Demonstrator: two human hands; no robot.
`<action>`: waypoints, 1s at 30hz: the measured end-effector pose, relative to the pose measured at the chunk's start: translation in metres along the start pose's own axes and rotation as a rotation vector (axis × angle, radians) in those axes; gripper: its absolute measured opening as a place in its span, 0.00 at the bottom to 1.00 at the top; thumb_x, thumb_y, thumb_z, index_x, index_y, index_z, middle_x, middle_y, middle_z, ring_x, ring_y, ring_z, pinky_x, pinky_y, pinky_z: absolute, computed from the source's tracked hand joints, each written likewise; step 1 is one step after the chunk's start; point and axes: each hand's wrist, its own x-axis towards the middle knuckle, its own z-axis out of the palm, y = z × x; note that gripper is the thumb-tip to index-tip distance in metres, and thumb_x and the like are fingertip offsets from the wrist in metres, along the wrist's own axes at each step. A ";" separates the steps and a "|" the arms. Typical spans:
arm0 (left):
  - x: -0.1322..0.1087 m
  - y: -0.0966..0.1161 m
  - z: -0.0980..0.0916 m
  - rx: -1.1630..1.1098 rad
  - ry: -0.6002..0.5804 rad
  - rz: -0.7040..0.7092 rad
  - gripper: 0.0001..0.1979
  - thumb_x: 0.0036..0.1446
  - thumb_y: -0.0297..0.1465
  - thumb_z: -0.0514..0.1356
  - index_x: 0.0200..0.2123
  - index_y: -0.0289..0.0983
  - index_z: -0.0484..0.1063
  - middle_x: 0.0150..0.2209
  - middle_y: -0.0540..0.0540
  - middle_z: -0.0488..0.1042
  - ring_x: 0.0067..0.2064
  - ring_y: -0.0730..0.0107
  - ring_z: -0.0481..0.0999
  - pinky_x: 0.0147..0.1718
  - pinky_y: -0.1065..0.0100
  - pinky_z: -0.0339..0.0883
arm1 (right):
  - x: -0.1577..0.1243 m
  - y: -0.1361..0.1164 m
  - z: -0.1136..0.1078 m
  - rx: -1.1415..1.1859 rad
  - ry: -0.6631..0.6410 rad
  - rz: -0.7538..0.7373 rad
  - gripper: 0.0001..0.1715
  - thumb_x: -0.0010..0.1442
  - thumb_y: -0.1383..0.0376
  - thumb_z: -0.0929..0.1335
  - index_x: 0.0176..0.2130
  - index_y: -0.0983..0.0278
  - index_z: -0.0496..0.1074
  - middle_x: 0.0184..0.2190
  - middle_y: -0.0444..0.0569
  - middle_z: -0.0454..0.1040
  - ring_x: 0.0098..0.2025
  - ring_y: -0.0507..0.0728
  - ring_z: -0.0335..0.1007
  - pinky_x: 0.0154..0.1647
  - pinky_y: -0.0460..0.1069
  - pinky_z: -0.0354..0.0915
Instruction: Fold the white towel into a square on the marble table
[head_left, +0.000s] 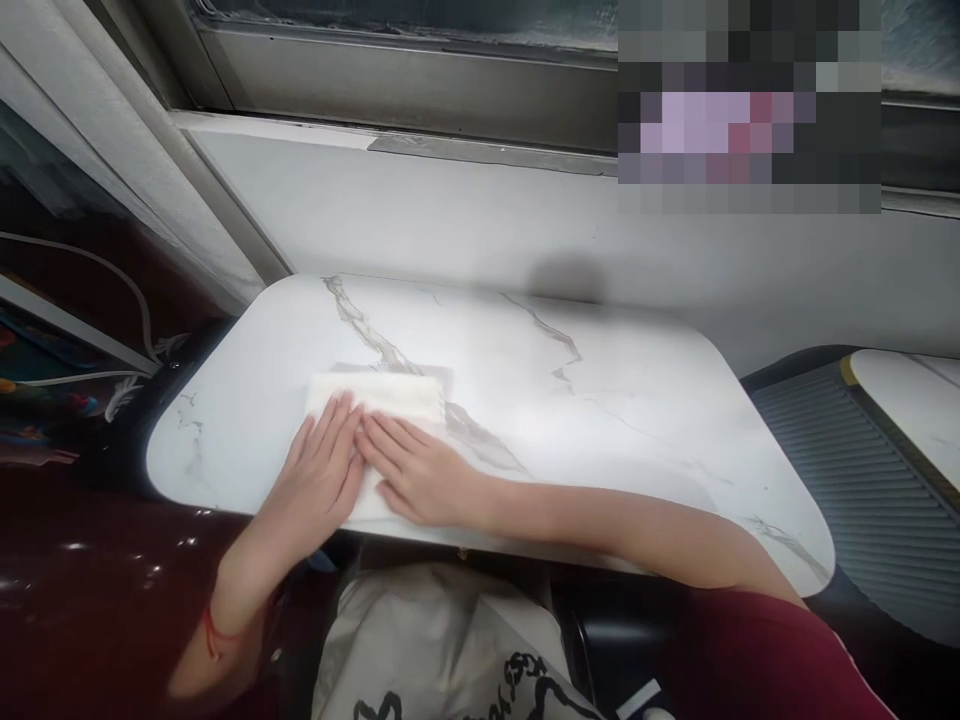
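A folded white cloth (379, 390) lies flat on the white marble-patterned tabletop (630, 390), left of its middle. My left hand (319, 470) rests palm down on the cloth's left part, fingers stretched out and pointing away from me. From the right, my right hand (412, 465) lies flat on the same cloth, its fingertips meeting those of the left hand. Both palms and part of the cloth beneath them are hidden. A red string bracelet (217, 635) circles my left wrist.
Behind the tabletop stands a white wall (450, 220) below a window frame (420, 85). A pale curtain (112, 120) hangs at the left. On the right is a grey ribbed surface (862, 500) beside another marble-patterned top (915, 400). A dark red glossy surface (97, 590) lies at the lower left.
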 end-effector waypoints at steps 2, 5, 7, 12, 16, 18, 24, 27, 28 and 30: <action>0.020 -0.015 -0.007 0.045 -0.053 0.024 0.31 0.71 0.35 0.41 0.72 0.28 0.54 0.72 0.33 0.56 0.74 0.53 0.55 0.70 0.49 0.56 | 0.010 0.016 0.004 0.041 0.005 0.013 0.34 0.73 0.61 0.58 0.70 0.80 0.56 0.72 0.67 0.55 0.76 0.64 0.47 0.75 0.62 0.51; 0.056 -0.033 -0.023 0.093 -0.228 0.071 0.32 0.68 0.36 0.44 0.69 0.24 0.59 0.71 0.31 0.60 0.72 0.51 0.60 0.67 0.52 0.61 | 0.026 0.038 0.010 0.024 0.032 0.025 0.34 0.74 0.61 0.56 0.71 0.79 0.56 0.72 0.64 0.55 0.76 0.63 0.48 0.75 0.62 0.50; 0.082 -0.040 -0.030 0.130 -0.347 0.066 0.33 0.67 0.34 0.43 0.69 0.20 0.58 0.71 0.28 0.57 0.73 0.50 0.58 0.67 0.53 0.60 | 0.036 0.050 0.014 -0.001 0.058 0.061 0.34 0.74 0.60 0.56 0.70 0.78 0.57 0.72 0.64 0.55 0.75 0.64 0.49 0.75 0.62 0.51; 0.140 -0.050 -0.020 0.178 -0.367 -0.023 0.32 0.67 0.32 0.43 0.70 0.20 0.54 0.72 0.27 0.54 0.74 0.49 0.54 0.66 0.51 0.59 | 0.065 0.083 0.016 -0.112 0.103 0.254 0.32 0.75 0.60 0.56 0.70 0.72 0.60 0.71 0.68 0.57 0.73 0.68 0.54 0.70 0.64 0.55; 0.169 -0.068 0.001 0.138 -0.248 -0.067 0.32 0.69 0.34 0.43 0.70 0.21 0.53 0.73 0.26 0.52 0.75 0.49 0.52 0.68 0.50 0.56 | 0.083 0.114 0.010 -0.203 0.058 0.370 0.32 0.76 0.57 0.55 0.71 0.67 0.60 0.69 0.70 0.60 0.69 0.69 0.58 0.67 0.63 0.54; 0.176 -0.080 0.010 0.080 -0.191 -0.058 0.33 0.70 0.35 0.42 0.71 0.21 0.51 0.74 0.27 0.50 0.75 0.50 0.49 0.69 0.50 0.53 | 0.091 0.128 0.009 -0.229 0.043 0.379 0.32 0.76 0.56 0.54 0.72 0.66 0.59 0.69 0.68 0.60 0.69 0.68 0.57 0.67 0.62 0.54; 0.183 -0.110 0.026 -0.029 -0.088 -0.126 0.33 0.71 0.37 0.41 0.73 0.23 0.49 0.75 0.31 0.47 0.76 0.53 0.45 0.72 0.51 0.45 | 0.120 0.156 0.025 -0.217 0.116 0.336 0.31 0.76 0.57 0.55 0.71 0.64 0.62 0.68 0.66 0.62 0.69 0.67 0.56 0.66 0.61 0.54; 0.184 -0.124 0.024 -0.035 -0.081 -0.166 0.33 0.70 0.35 0.41 0.72 0.23 0.50 0.75 0.30 0.48 0.76 0.53 0.45 0.72 0.50 0.44 | 0.142 0.156 0.034 -0.208 0.169 0.331 0.30 0.76 0.58 0.55 0.70 0.63 0.63 0.67 0.66 0.63 0.68 0.67 0.57 0.66 0.61 0.53; 0.185 -0.129 0.022 -0.032 -0.083 -0.176 0.33 0.69 0.34 0.41 0.72 0.23 0.50 0.75 0.31 0.48 0.76 0.53 0.46 0.72 0.50 0.44 | 0.150 0.154 0.036 -0.210 0.170 0.342 0.30 0.76 0.58 0.55 0.70 0.63 0.64 0.67 0.67 0.63 0.68 0.67 0.57 0.66 0.61 0.53; 0.185 -0.139 0.016 -0.022 -0.091 -0.197 0.33 0.68 0.33 0.42 0.72 0.23 0.51 0.74 0.31 0.50 0.76 0.54 0.47 0.72 0.52 0.45 | 0.164 0.147 0.038 -0.209 0.156 0.375 0.30 0.76 0.58 0.55 0.70 0.64 0.63 0.68 0.67 0.62 0.68 0.68 0.57 0.66 0.62 0.52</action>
